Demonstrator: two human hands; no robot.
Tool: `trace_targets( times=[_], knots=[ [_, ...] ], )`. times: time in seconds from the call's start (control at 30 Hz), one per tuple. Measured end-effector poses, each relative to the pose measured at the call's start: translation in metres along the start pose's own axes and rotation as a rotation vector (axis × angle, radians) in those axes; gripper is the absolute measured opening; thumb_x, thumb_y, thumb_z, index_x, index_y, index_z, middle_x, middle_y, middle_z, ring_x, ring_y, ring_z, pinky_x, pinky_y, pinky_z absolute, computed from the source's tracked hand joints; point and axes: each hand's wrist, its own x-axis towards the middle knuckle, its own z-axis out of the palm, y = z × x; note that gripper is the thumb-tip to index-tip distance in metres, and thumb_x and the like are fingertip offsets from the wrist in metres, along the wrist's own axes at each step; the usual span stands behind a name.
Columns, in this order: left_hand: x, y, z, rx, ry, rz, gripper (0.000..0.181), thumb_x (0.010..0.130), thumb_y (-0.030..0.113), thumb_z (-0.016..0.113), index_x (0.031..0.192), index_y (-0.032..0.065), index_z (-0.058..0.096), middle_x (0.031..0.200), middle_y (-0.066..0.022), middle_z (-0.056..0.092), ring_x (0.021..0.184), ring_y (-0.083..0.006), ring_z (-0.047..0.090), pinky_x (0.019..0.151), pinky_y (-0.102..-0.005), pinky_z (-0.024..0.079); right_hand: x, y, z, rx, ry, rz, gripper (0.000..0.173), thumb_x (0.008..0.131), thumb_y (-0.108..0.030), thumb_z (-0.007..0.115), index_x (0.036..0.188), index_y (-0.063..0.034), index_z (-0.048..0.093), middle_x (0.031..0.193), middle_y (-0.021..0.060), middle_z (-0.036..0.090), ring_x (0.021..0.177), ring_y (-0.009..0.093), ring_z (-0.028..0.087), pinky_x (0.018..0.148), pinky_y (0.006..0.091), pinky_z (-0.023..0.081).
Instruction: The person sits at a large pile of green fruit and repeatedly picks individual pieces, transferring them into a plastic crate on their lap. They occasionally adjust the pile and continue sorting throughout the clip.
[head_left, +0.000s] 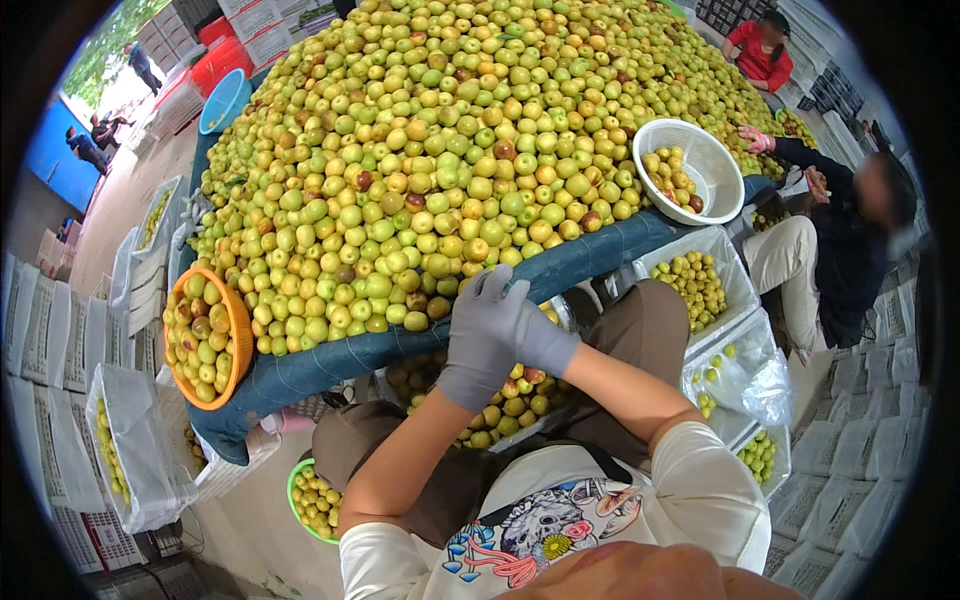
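My left hand, in a grey glove, is raised before the padded front edge of a table heaped with green-yellow fresh jujubes. Pressed against it is my right hand, gloved the same way. The fingers of the two hands overlap, so whether anything lies between them is hidden. Dark blue quilted cloth wraps the table rim just beyond my hands. Below my wrists, between my knees, sits a container of browner and reddish jujubes.
At the left rim an orange basket holds jujubes; a white colander rests at the right. Lined crates and a green-rimmed basket stand around me. A blue basin is farther back. A co-worker sits on the right.
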Motion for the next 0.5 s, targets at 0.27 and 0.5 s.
trace_targets(
  times=[0.27, 0.5],
  knots=[
    [0.046, 0.057, 0.016, -0.097, -0.147, 0.114, 0.033, 0.068, 0.014, 0.069, 0.098, 0.0058, 0.057, 0.110, -0.0127, 0.053, 0.104, -0.0331, 0.051, 0.087, -0.0427, 0.044, 0.143, -0.046, -0.065, 0.365, 0.123, 0.009, 0.013, 0.074, -0.013, 0.061, 0.085, -0.0068, 0.059, 0.084, 0.0096, 0.057, 0.080, 0.029, 0.061, 0.065, 0.0404, 0.050],
    [0.059, 0.045, 0.022, -0.138, -0.174, 0.170, 0.028, 0.066, 0.012, 0.068, 0.091, 0.0056, 0.059, 0.105, -0.0113, 0.054, 0.099, -0.0310, 0.054, 0.081, -0.0422, 0.047, 0.163, -0.063, -0.079, 0.390, 0.140, -0.112, 0.008, 0.074, -0.013, 0.060, 0.080, -0.0072, 0.057, 0.079, 0.0086, 0.056, 0.077, 0.027, 0.060, 0.064, 0.0397, 0.049]
  ],
)
